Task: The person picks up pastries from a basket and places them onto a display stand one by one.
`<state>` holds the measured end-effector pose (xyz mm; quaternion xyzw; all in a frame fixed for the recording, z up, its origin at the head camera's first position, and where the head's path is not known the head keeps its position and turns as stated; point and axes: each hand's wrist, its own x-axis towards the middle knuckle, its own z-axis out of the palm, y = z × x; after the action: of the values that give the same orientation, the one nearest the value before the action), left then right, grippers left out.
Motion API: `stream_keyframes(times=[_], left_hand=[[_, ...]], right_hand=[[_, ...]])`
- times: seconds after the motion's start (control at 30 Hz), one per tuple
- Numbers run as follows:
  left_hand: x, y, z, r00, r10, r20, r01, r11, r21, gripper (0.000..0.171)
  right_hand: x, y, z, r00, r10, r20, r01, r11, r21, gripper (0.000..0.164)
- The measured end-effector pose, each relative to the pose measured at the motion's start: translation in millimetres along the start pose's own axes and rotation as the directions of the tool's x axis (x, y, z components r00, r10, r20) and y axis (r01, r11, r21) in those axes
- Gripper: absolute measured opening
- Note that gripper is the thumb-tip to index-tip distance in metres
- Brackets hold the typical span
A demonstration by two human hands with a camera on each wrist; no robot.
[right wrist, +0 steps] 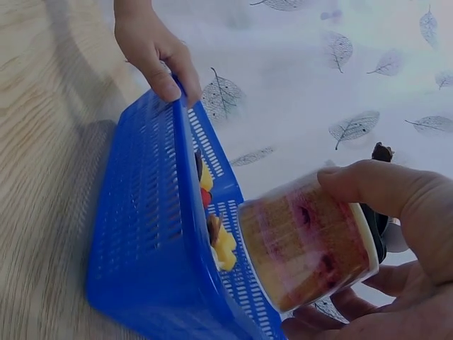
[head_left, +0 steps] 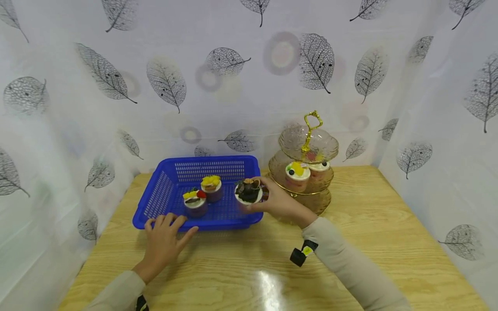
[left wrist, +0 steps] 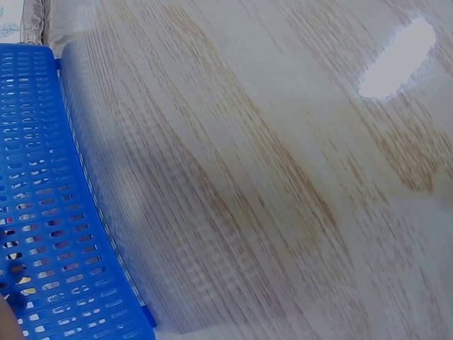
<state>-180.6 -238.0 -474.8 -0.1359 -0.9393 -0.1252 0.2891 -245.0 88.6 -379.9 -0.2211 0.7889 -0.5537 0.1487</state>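
My right hand (head_left: pixel 278 201) holds a clear cup of layered cake (right wrist: pixel 308 241) with a dark chocolate topping, tilted at the right end of the blue plastic basket (head_left: pixel 155 190). In the right wrist view its thumb and fingers wrap the cup. My left hand (head_left: pixel 163 242) grips the basket's near rim, thumb outside and fingers over the edge. Inside the basket stand a cake cup with yellow topping (head_left: pixel 212 190) and a cake cup with red and yellow fruit (head_left: pixel 195 203). Only a sliver of the left hand shows in the left wrist view.
A tiered clear stand (head_left: pixel 330 177) with a gold handle (head_left: pixel 310 129) is right of the basket. Its middle tier carries a fruit-topped cake cup (head_left: pixel 297 177) and another cake cup (head_left: pixel 320 170) behind. A leaf-patterned curtain (head_left: pixel 233 99) hangs behind the wooden table (head_left: pixel 233 276).
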Motion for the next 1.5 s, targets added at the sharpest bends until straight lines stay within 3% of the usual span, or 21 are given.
stream_keyframes(times=[0.2,0.5,0.83,1.17,1.5], left_hand=[[0.8,-0.7,0.6,1.000,0.001,0.000,-0.001,1.000,0.000,0.040],[0.7,0.6,0.4,1.000,-0.001,0.005,0.001,1.000,0.005,0.041],[2.2,0.1,0.1,1.000,-0.008,0.021,0.008,1.000,-0.006,0.042],[-0.1,0.3,0.4,1.000,-0.009,0.011,0.009,1.000,-0.005,0.040],[-2.0,-1.8,1.6,1.000,-0.013,0.013,0.013,1.000,-0.006,0.041]], right_hand=[[-20.2,6.9,-19.8,0.999,-0.032,-0.021,0.031,0.997,-0.064,0.072],[-55.0,38.4,-36.5,0.993,0.002,-0.117,-0.006,1.000,-0.028,0.075],[-84.9,63.1,-41.5,0.989,0.032,-0.142,-0.030,0.999,0.020,0.074],[-99.6,85.7,-53.5,0.969,0.145,-0.200,-0.146,0.989,0.013,0.077],[-101.7,94.5,-63.8,0.956,0.190,-0.222,-0.184,0.982,0.045,0.080]])
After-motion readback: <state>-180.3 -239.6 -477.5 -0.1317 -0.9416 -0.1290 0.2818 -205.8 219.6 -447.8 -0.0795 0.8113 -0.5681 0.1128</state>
